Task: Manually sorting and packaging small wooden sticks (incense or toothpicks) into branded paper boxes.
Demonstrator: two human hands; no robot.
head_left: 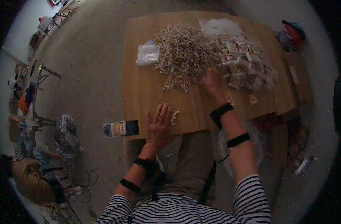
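On a wooden table point(148, 89) lies a big heap of cotton swabs point(181, 52). To its right is a pile of small filled packets point(245, 61). My left hand point(158, 125) rests flat, fingers spread, at the table's near edge, beside a small bunch of swabs point(174, 116). My right hand point(214, 84) reaches into the near right edge of the swab heap, next to the packets; its fingers are partly hidden, so I cannot see what it grips.
A stack of clear plastic bags point(147, 54) lies left of the heap. White fluffy material point(219, 27) sits at the far edge. Two loose packets point(252, 99) lie near my right wrist. A small package point(120, 128) lies on the floor to the left, with clutter beyond.
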